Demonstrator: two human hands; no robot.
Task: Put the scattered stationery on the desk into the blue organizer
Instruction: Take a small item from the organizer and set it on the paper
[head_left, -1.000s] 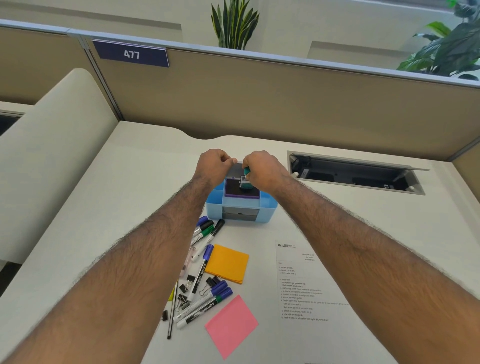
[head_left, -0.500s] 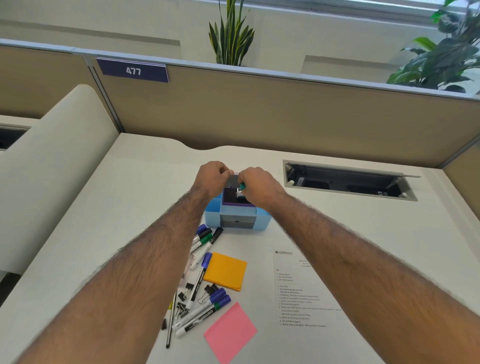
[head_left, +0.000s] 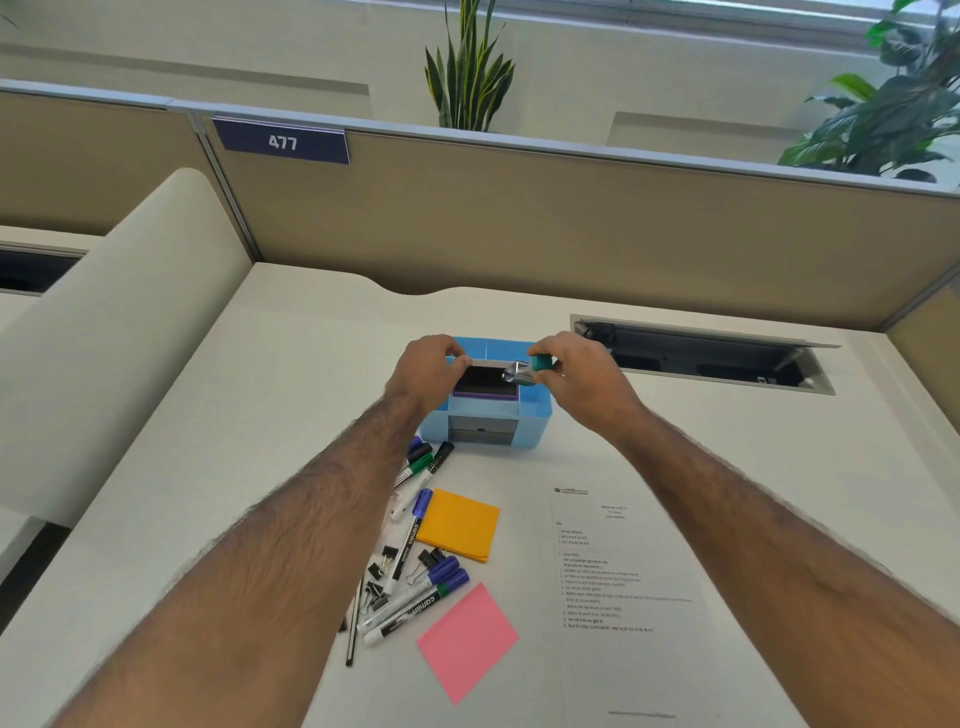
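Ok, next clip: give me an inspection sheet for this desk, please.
Surface: white desk, flat, evenly lit.
Job's things: blue organizer upright mid-desk; markers, binder clips, black pencil, orange pad, pink note lie loose nearer the person.
Clutter: printed sheet.
Grippers: left hand pinches a grey strip over the organizer; right hand holds a small teal tool.
Cables: nothing seen; open desk hatch is dark inside.
Surroundings: partition with plate 477, plants behind.
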